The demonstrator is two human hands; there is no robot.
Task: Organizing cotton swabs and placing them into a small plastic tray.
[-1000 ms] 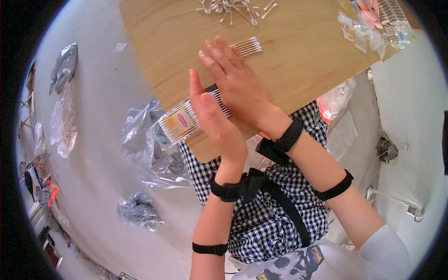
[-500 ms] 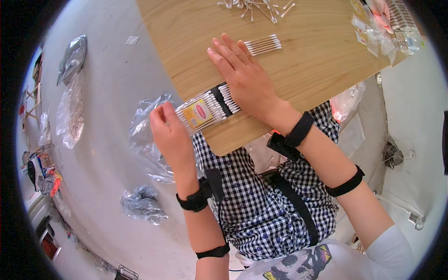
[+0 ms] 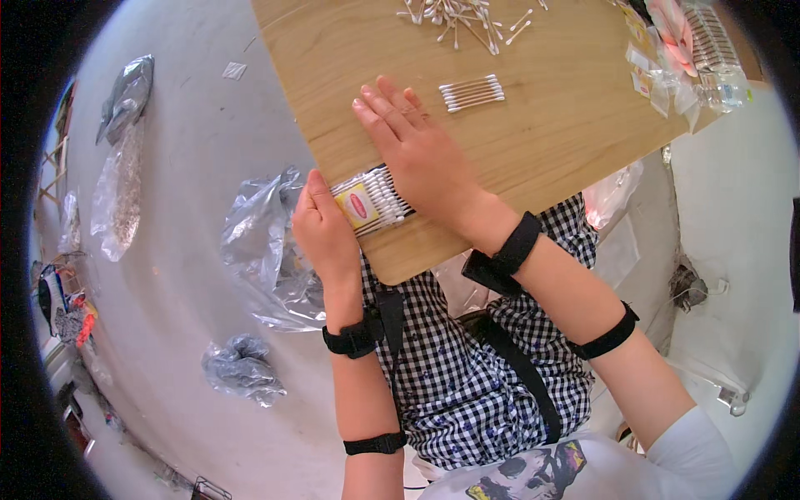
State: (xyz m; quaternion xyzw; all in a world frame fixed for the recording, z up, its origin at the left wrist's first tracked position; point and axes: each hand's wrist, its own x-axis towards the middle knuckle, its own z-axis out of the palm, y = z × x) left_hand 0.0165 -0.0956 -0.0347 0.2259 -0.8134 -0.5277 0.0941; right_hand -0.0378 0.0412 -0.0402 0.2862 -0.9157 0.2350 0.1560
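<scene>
Left hand [image 3: 327, 242] grip unclear; swab pack [image 3: 359, 206] long axis toward flat right hand [image 3: 429, 167].

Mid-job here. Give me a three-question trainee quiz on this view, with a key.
1. Which hand is at the left end of the swab pack?
2. True or false: the neat row lies nearer the right hand than the loose pile does.
3. The pack's label is mainly: A blue, B yellow, C green.

Key: 1. The left hand. 2. True. 3. B.
</scene>
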